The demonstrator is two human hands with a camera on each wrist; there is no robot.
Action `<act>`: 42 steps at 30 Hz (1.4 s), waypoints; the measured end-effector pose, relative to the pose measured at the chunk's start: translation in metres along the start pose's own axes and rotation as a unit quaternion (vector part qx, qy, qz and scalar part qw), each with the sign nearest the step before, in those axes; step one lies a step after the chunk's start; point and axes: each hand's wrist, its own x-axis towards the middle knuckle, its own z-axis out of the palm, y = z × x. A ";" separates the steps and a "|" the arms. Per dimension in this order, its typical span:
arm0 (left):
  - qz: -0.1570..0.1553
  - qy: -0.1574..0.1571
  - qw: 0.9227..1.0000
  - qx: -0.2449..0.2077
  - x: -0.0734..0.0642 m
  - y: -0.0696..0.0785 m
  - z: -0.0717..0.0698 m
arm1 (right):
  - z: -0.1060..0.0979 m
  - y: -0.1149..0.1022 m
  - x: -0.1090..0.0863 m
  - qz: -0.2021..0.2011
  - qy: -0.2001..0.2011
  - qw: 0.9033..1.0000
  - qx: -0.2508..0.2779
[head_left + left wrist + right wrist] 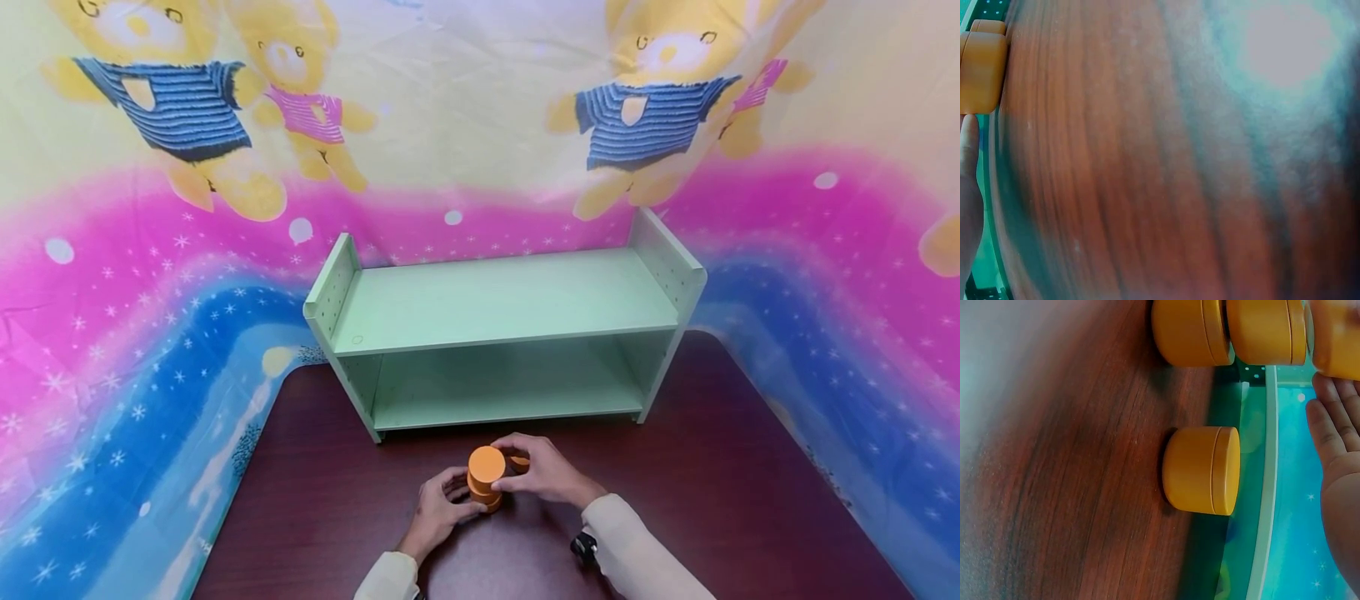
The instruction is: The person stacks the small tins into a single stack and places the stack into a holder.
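Note:
Three round orange lidded jars stand stacked at the table's middle, most plainly seen in the right wrist view. My right hand (551,471) grips the top jar (487,463) by its sides, thumb nearer me and fingers on the far side. Beneath it are the middle jar (1263,331) and the bottom jar (1188,331), which rests on the table. Around the lower part of the stack my left hand (441,510) curls, holding it steady at the left. Another orange jar (1199,470) stands upright by itself, mostly behind my right hand in the head view.
A pale green two-tier shelf (510,300) stands on the dark red-brown wooden table (315,500) just beyond the jars. Behind and beside the table hangs a curtain (465,150) printed with bears. Light glares off the tabletop in the left wrist view.

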 end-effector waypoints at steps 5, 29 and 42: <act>0.006 -0.003 1.000 -0.009 0.000 -0.002 0.000 | 0.001 -0.002 0.000 0.004 -0.005 1.000 0.002; 0.009 -0.012 1.000 -0.007 0.001 0.001 -0.001 | 0.003 -0.002 0.002 0.010 -0.011 1.000 -0.024; 0.004 -0.023 1.000 -0.017 -0.004 0.026 -0.003 | 0.005 0.000 0.001 0.014 -0.014 1.000 -0.010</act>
